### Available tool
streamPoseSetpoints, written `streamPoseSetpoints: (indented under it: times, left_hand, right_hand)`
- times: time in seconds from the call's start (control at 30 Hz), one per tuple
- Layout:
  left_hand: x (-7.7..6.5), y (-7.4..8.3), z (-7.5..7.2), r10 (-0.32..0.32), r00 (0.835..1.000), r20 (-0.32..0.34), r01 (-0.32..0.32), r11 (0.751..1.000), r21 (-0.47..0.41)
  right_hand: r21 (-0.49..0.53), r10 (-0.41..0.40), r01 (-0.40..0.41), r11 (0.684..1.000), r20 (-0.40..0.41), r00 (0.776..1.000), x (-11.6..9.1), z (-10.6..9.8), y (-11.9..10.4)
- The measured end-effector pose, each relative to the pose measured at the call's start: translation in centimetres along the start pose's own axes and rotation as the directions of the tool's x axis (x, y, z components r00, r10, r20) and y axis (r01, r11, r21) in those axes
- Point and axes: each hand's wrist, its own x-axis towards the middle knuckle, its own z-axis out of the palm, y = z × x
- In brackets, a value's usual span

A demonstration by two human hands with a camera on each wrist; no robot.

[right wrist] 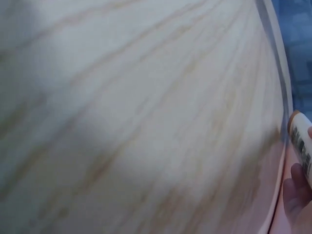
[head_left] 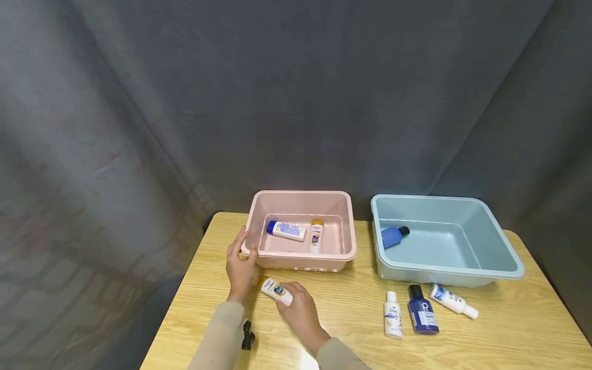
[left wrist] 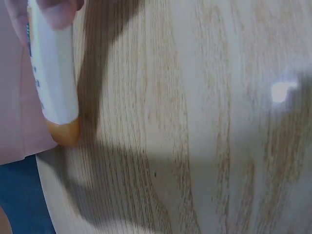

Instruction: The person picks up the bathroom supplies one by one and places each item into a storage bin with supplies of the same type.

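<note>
My right hand (head_left: 300,311) grips a small white bottle (head_left: 276,291) with a colourful label, above the table in front of the pink bin (head_left: 300,262). In the left wrist view the same bottle (left wrist: 54,78) shows an orange cap, and fingertips (left wrist: 58,13) press its side. At the right edge of the right wrist view, fingers (right wrist: 296,192) curl beside the bottle (right wrist: 301,141). My left hand (head_left: 240,270) touches the pink bin's front left corner, its fingers along the side and thumb at the front. Inside that bin lie a blue-capped white bottle (head_left: 289,230) and a yellow-capped one (head_left: 316,237).
To the right stands a light blue bin (head_left: 448,270) holding a blue bottle (head_left: 392,237). Before it lie a white Dove bottle (head_left: 393,317), a dark blue bottle (head_left: 423,314) and another white bottle (head_left: 450,300). A small black object (head_left: 247,336) is near my left forearm.
</note>
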Motion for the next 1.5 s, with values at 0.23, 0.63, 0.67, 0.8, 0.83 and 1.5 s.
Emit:
streamPoseSetpoints:
  times: [0.23, 0.63, 0.67, 0.8, 0.83, 1.5]
  left_hand:
    - [0.0, -0.3, 0.2, 0.015, 1.000, -0.012, -0.015, 1.000, -0.013]
    - [0.2, 0.0, 0.3, 0.034, 0.999, -0.016, -0.035, 0.999, -0.036]
    - [0.3, 0.0, 0.3, 0.036, 0.999, -0.016, -0.036, 0.999, -0.035]
    - [0.4, 0.0, 0.3, 0.039, 0.999, -0.010, -0.039, 0.999, -0.037]
    - [0.4, 0.0, 0.3, 0.038, 0.999, -0.007, -0.038, 0.999, -0.033]
    - [0.2, -0.3, 0.3, 0.020, 1.000, -0.016, -0.020, 1.000, -0.009]
  right_hand:
    - [-0.021, 0.009, -0.008, 1.000, 0.019, 1.000, 0.3, -0.9, 0.4]
    - [-0.022, -0.017, 0.019, 1.000, 0.055, 0.998, 0.0, -3.2, 0.0]
    - [-0.021, -0.025, 0.026, 0.999, 0.055, 0.998, 0.0, -3.3, 0.0]
    - [-0.007, -0.036, 0.036, 0.999, 0.053, 0.998, -0.1, -3.7, -0.2]
    - [-0.005, -0.037, 0.037, 0.999, 0.054, 0.998, -0.2, -3.8, -0.3]
    - [0.025, -0.103, 0.104, 0.994, -0.021, 0.994, -0.6, -6.2, -0.2]
